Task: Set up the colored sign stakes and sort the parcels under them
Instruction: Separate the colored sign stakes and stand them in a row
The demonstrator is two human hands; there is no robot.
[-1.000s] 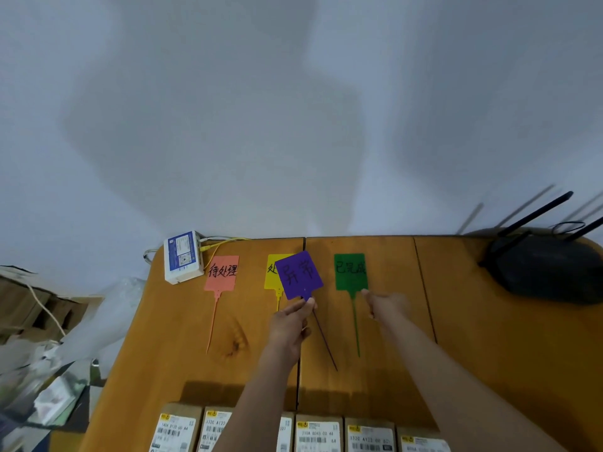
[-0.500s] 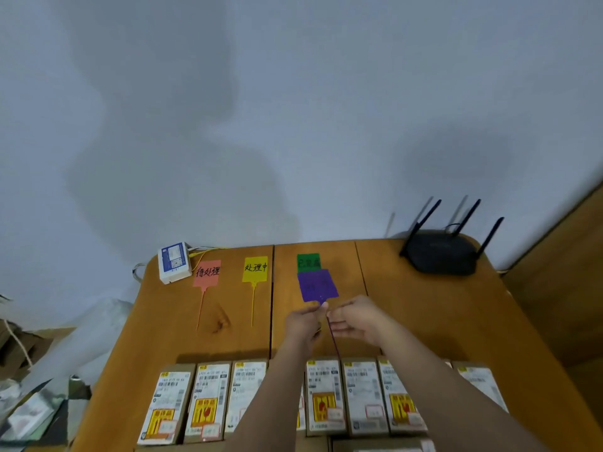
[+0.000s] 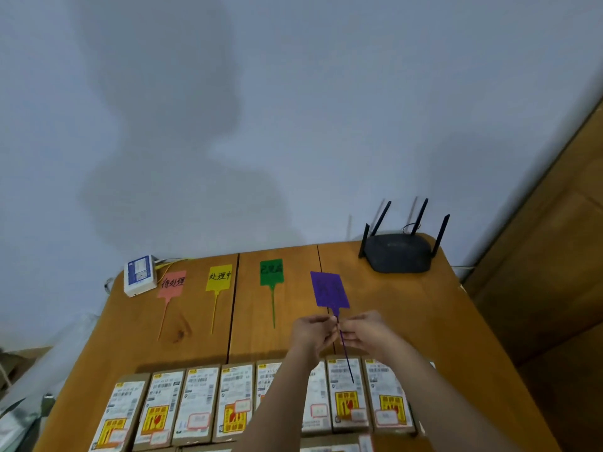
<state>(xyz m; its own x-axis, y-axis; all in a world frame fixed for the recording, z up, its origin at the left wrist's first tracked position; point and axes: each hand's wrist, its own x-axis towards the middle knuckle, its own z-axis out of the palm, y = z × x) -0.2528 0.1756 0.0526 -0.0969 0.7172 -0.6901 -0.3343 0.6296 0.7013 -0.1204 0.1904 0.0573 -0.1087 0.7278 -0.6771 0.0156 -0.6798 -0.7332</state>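
Both sets of fingertips are pinched on the thin stem just under the purple head: the left hand (image 3: pixel 311 332) grips it from the left, the right hand (image 3: pixel 365 329) from the right, thumbs and forefingers closed on the stalk. So the purple sign stake (image 3: pixel 329 293) is held between them, its head pointing toward the far wall, its tail trailing back over the near row of parcels (image 3: pixel 235 402).

A moment ago that purple head sat over the green sign stake (image 3: pixel 271 272), half hiding it; now it has been carried to the right, and the green one shows whole. A second ago only the left hand had it, up among the yellow and green signs.

That puts it in what looks like the fourth spot, to the right of the pink sign stake (image 3: pixel 172 283), the yellow sign stake (image 3: pixel 219 277) and the green, all three lying flat on the wooden table (image 3: pixel 424 321) with stems pointing near. Whether the purple one touches the wood yet I cannot tell.

I'd say the signs are nearly laid out, and the sorting has not begun: the parcels lie side by side along the near edge. A black router (image 3: pixel 401 256) stands at the far right, a white box (image 3: pixel 139 277) at the far left.
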